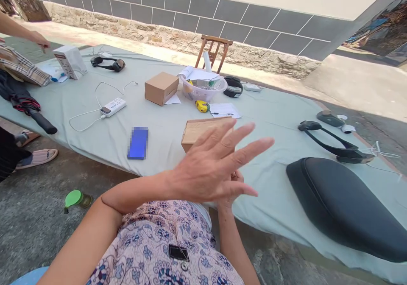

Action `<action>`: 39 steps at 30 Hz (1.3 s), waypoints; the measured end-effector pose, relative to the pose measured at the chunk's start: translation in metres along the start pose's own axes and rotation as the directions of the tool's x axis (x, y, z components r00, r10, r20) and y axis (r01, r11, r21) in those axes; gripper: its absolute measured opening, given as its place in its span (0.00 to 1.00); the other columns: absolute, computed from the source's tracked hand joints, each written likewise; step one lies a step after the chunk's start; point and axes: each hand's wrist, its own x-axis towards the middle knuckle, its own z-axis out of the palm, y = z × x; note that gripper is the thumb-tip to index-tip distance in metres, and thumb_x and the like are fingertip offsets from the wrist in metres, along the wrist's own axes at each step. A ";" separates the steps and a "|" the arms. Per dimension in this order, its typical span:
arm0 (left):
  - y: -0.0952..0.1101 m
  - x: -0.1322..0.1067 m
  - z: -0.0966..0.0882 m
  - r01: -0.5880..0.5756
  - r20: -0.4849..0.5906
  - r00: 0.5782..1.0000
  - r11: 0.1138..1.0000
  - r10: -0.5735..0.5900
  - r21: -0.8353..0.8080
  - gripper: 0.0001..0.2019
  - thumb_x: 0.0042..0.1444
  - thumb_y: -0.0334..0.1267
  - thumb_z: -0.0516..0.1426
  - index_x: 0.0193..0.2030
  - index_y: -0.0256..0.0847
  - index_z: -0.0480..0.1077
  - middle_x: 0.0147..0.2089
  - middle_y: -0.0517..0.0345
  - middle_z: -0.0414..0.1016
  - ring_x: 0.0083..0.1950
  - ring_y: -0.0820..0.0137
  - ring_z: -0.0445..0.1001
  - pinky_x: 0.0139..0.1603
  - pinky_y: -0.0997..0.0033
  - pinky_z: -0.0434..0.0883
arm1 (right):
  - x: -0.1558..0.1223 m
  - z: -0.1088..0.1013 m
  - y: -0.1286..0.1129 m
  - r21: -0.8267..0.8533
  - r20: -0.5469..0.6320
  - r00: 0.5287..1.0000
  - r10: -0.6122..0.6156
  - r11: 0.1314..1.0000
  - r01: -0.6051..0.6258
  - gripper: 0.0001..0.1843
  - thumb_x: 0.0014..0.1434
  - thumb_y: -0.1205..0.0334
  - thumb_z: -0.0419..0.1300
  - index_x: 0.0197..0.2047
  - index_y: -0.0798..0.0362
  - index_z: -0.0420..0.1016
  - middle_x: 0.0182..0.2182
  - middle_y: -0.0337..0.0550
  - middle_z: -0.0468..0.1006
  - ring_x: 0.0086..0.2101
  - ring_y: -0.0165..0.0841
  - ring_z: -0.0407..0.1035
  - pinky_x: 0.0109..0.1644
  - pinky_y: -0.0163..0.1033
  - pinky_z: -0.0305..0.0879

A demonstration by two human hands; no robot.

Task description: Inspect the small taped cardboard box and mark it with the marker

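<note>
The left hand (205, 168) is spread and empty; behind it the right hand (229, 200) is mostly hidden, its grip impossible to tell. The box (200, 130), apparently unopened, sits by the counter's (270, 119) near edge.

Bright daylight is noted throughout. Sunlit paving (340, 81) across the upper frame is pale, near bleached. The worktop (267, 141) lies in soft, even shade, as does the raised left hand (206, 170). The concrete floor (28, 221), lower left, reads darker. A dull sheen marks the black seat (343, 204), right. Wide-angle distortion bows the worktop's near edge. A blue rectangle (138, 143), left of centre, is pixelated.
</note>
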 end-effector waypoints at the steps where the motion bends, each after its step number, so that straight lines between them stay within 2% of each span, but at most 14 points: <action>1: -0.014 0.012 -0.001 0.022 -0.093 0.996 0.998 -0.017 0.052 0.36 0.63 0.67 0.46 0.71 0.49 0.58 0.76 0.54 0.54 0.78 0.42 0.42 0.72 0.35 0.58 | 0.002 0.000 -0.004 0.008 -0.036 0.999 0.017 1.000 -0.016 0.27 0.65 0.46 0.54 0.59 0.55 0.67 0.43 0.48 0.76 0.35 0.34 0.72 0.36 0.41 0.73; 3: -0.048 0.027 0.003 0.078 -0.216 0.975 0.993 -0.057 0.091 0.36 0.63 0.64 0.49 0.71 0.45 0.56 0.77 0.47 0.51 0.78 0.42 0.42 0.73 0.34 0.52 | 0.009 0.000 -0.016 0.012 -0.105 0.994 0.037 0.999 -0.036 0.25 0.62 0.46 0.58 0.56 0.54 0.71 0.44 0.47 0.76 0.35 0.33 0.72 0.37 0.41 0.73; 6: -0.102 0.025 0.021 0.119 -0.221 0.967 0.992 -0.125 -0.042 0.34 0.62 0.56 0.56 0.70 0.45 0.54 0.74 0.44 0.57 0.74 0.51 0.56 0.71 0.44 0.59 | 0.023 0.001 -0.035 -0.094 -0.090 0.995 -0.054 0.995 0.046 0.21 0.61 0.47 0.61 0.51 0.53 0.75 0.43 0.46 0.76 0.37 0.33 0.71 0.41 0.41 0.74; 7: -0.117 0.020 0.028 0.191 -0.236 0.948 0.975 -0.213 -0.113 0.31 0.63 0.53 0.56 0.69 0.45 0.55 0.73 0.45 0.60 0.72 0.53 0.61 0.69 0.48 0.63 | 0.028 0.002 -0.040 -0.141 -0.052 0.993 -0.104 0.985 0.096 0.20 0.61 0.48 0.60 0.50 0.52 0.76 0.42 0.46 0.76 0.38 0.33 0.71 0.42 0.41 0.74; 9: -0.140 0.009 0.042 0.385 -0.233 0.863 0.882 -0.449 -0.272 0.24 0.63 0.50 0.56 0.62 0.45 0.61 0.64 0.46 0.71 0.63 0.57 0.71 0.62 0.52 0.70 | 0.035 0.004 -0.045 -0.210 0.025 0.984 -0.178 0.961 0.179 0.18 0.61 0.50 0.60 0.50 0.51 0.76 0.41 0.46 0.74 0.41 0.36 0.70 0.43 0.42 0.74; 11: -0.153 0.001 0.053 0.455 -0.190 0.812 0.802 -0.552 -0.386 0.20 0.64 0.48 0.54 0.60 0.44 0.60 0.59 0.47 0.74 0.57 0.60 0.75 0.57 0.56 0.73 | 0.038 0.006 -0.045 -0.252 0.067 0.976 -0.205 0.943 0.216 0.18 0.61 0.50 0.60 0.50 0.49 0.75 0.42 0.47 0.72 0.45 0.38 0.69 0.44 0.44 0.74; 13: -0.156 -0.003 0.062 0.434 -0.237 0.802 0.807 -0.548 -0.400 0.19 0.66 0.46 0.52 0.60 0.44 0.59 0.60 0.47 0.73 0.58 0.62 0.74 0.58 0.58 0.72 | 0.039 0.008 -0.045 -0.305 0.067 0.975 -0.214 0.926 0.224 0.18 0.61 0.50 0.59 0.50 0.49 0.73 0.47 0.49 0.70 0.51 0.40 0.67 0.50 0.49 0.73; 16: -0.150 0.001 0.074 0.379 -0.393 0.797 0.886 -0.459 -0.267 0.16 0.67 0.42 0.50 0.60 0.44 0.60 0.62 0.46 0.70 0.63 0.61 0.69 0.63 0.56 0.68 | 0.039 0.014 -0.048 -0.378 0.077 0.974 -0.212 0.898 0.225 0.20 0.59 0.46 0.60 0.49 0.50 0.70 0.58 0.55 0.65 0.59 0.45 0.63 0.59 0.56 0.66; 19: -0.142 0.008 0.085 0.388 -0.486 0.779 0.914 -0.396 -0.123 0.15 0.68 0.37 0.47 0.59 0.43 0.63 0.63 0.44 0.66 0.67 0.60 0.65 0.64 0.54 0.68 | 0.042 0.023 -0.059 -0.419 0.091 0.985 -0.149 0.891 0.173 0.29 0.54 0.37 0.63 0.48 0.50 0.65 0.60 0.58 0.64 0.62 0.49 0.60 0.58 0.56 0.66; 21: -0.138 0.011 0.090 0.429 -0.487 0.772 0.900 -0.408 -0.074 0.16 0.67 0.42 0.50 0.59 0.43 0.64 0.63 0.42 0.64 0.66 0.57 0.66 0.60 0.54 0.72 | 0.044 0.031 -0.066 -0.448 0.069 0.993 -0.096 0.886 0.117 0.34 0.50 0.31 0.63 0.46 0.50 0.63 0.58 0.60 0.65 0.62 0.50 0.59 0.54 0.56 0.69; 26: -0.139 0.010 0.097 0.501 -0.474 0.764 0.865 -0.437 0.010 0.37 0.51 0.63 0.64 0.60 0.42 0.64 0.62 0.39 0.62 0.63 0.51 0.69 0.49 0.55 0.78 | 0.047 0.040 -0.070 -0.477 0.021 0.998 -0.056 0.877 0.059 0.39 0.46 0.24 0.62 0.45 0.50 0.63 0.57 0.62 0.68 0.59 0.52 0.63 0.49 0.56 0.71; 33: -0.162 -0.002 0.098 0.362 -0.509 0.815 0.930 -0.278 0.072 0.29 0.62 0.62 0.52 0.61 0.43 0.66 0.64 0.40 0.64 0.63 0.54 0.70 0.50 0.58 0.77 | 0.047 0.019 -0.046 -0.205 0.054 0.979 -0.198 0.957 0.204 0.27 0.62 0.35 0.54 0.46 0.51 0.73 0.55 0.57 0.73 0.59 0.44 0.67 0.54 0.51 0.71; 37: -0.181 -0.015 0.099 0.250 -0.529 0.816 0.967 -0.233 -0.041 0.26 0.67 0.57 0.47 0.65 0.46 0.64 0.65 0.43 0.68 0.66 0.58 0.69 0.56 0.60 0.75 | 0.049 0.011 -0.036 -0.057 0.066 0.973 -0.221 0.973 0.225 0.23 0.68 0.44 0.50 0.48 0.51 0.77 0.55 0.53 0.76 0.59 0.40 0.68 0.64 0.52 0.64; 39: -0.190 -0.023 0.101 0.242 -0.521 0.805 0.959 -0.285 -0.151 0.27 0.68 0.54 0.49 0.70 0.46 0.57 0.65 0.44 0.69 0.65 0.60 0.71 0.60 0.60 0.73 | 0.048 0.013 -0.030 -0.019 0.051 0.981 -0.188 0.982 0.189 0.23 0.68 0.44 0.50 0.50 0.51 0.78 0.58 0.52 0.75 0.60 0.40 0.68 0.67 0.53 0.61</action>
